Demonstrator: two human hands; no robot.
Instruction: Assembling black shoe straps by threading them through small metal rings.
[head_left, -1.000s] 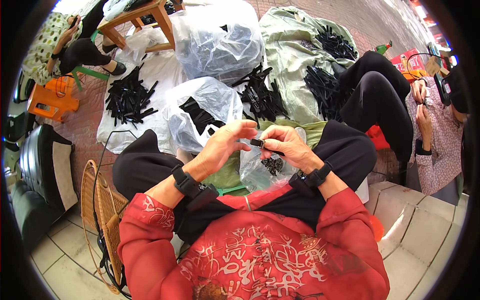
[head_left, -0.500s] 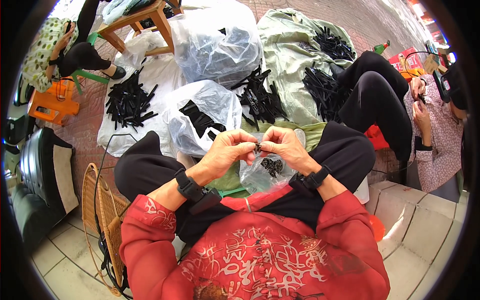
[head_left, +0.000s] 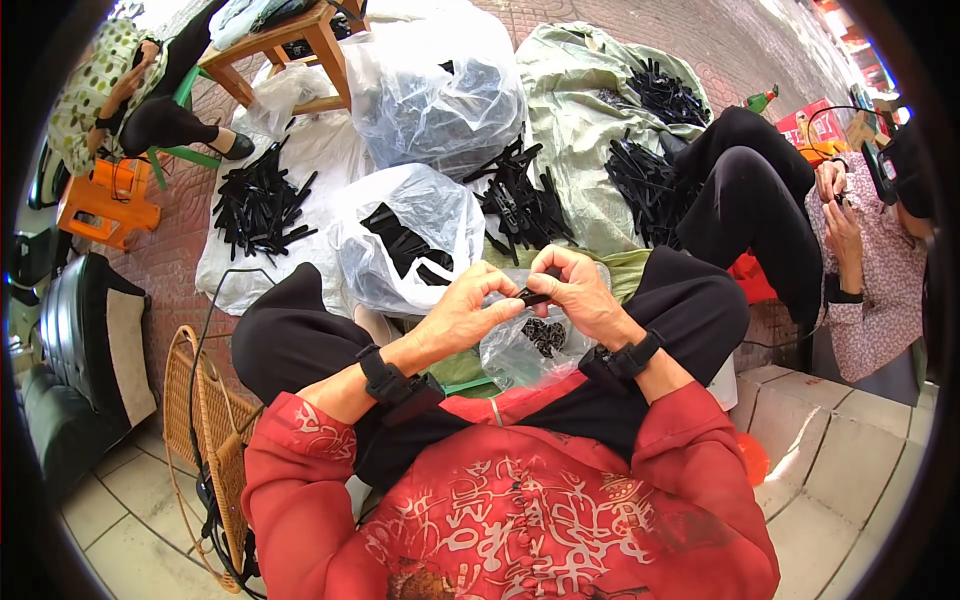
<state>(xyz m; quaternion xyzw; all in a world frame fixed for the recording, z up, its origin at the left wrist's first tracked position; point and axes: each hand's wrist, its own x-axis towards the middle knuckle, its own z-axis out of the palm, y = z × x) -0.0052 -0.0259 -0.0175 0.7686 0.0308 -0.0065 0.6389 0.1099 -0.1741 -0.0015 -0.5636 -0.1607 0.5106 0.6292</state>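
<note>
My left hand and my right hand meet in front of me, above my lap. Thumbs and fingertips of both are pinched on a slim black plastic piece, which looks like a hair clip part; the fingers hide much of it. Just below the hands, a clear plastic bag lies open between my knees, with small dark and shiny parts inside. Beyond my left hand stands a white plastic bag holding black strips.
Piles of similar black strips lie on a white sheet and a green sheet. A large filled bag stands behind. One person works at right, another sits far left. A wicker chair is near my left arm.
My fingers have shifted on the black piece, and more of it now shows. The right hand has tilted slightly upward, with its index finger raised and curled. My forearms have barely moved.
</note>
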